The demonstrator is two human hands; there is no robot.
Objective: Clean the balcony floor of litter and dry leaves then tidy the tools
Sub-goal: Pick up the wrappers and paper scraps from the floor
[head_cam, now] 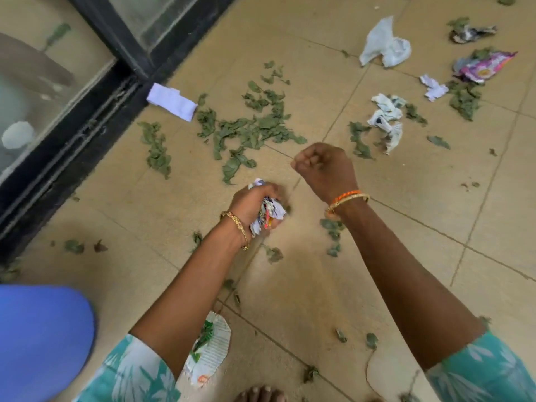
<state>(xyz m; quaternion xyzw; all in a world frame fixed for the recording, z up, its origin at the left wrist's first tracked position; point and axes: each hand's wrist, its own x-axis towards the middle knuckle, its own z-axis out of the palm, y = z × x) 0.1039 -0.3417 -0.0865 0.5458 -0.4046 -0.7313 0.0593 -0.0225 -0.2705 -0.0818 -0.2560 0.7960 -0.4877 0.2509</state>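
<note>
Nearest, a bare foot [262, 394] stands on the beige tiled floor [406, 227]. Beyond the foot, the left hand [255, 204] grips a crumpled wad of printed paper litter [268, 213]; the right hand [324, 166] is fisted, seemingly empty. Farther from the foot lie scattered dry green leaves [249, 129] and a white crumpled plastic bag [384, 43].
</note>
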